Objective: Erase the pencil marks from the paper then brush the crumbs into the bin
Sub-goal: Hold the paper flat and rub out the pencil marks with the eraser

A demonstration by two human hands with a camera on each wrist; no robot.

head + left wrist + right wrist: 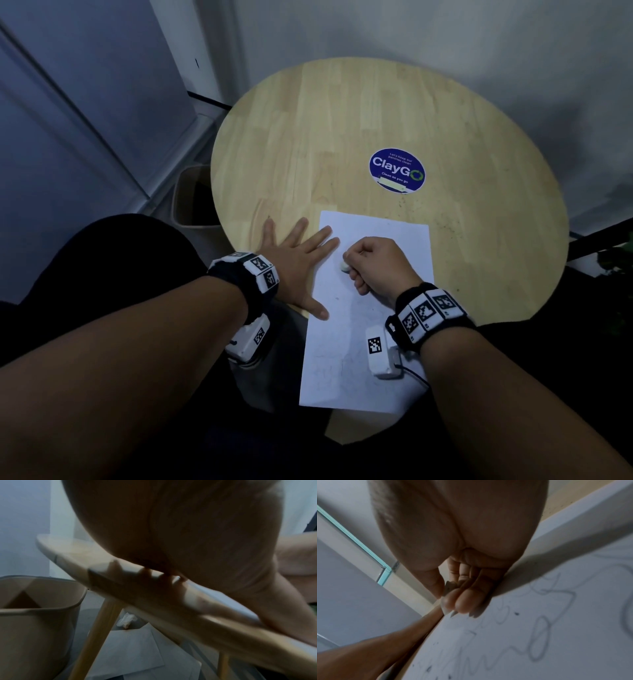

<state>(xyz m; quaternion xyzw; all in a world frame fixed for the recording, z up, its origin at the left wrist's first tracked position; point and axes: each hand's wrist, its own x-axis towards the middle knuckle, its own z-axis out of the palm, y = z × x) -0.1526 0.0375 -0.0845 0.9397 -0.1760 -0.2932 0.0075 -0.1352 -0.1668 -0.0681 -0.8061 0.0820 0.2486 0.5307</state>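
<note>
A white sheet of paper (pixel 363 342) lies on the round wooden table (pixel 342 137), its near end hanging past the table edge. Grey pencil scribbles (pixel 539 635) and dark crumbs (pixel 516 614) show on the paper (pixel 539 649) in the right wrist view. My right hand (pixel 373 263) pinches a small white eraser (pixel 344 266) down on the sheet's upper middle. The eraser (pixel 449 588) sits between thumb and curled fingers. My left hand (pixel 298 260) lies flat with fingers spread, fingertips and thumb on the paper's left edge. A beige bin (pixel 191 195) stands on the floor left of the table.
A blue round ClayGo sticker (pixel 397 170) is stuck on the table behind the paper. Under the table, the left wrist view shows the bin (pixel 34 615), a wooden table leg (pixel 97 635), a crumpled tissue (pixel 126 620) and papers on the floor (pixel 133 649). Walls close in behind.
</note>
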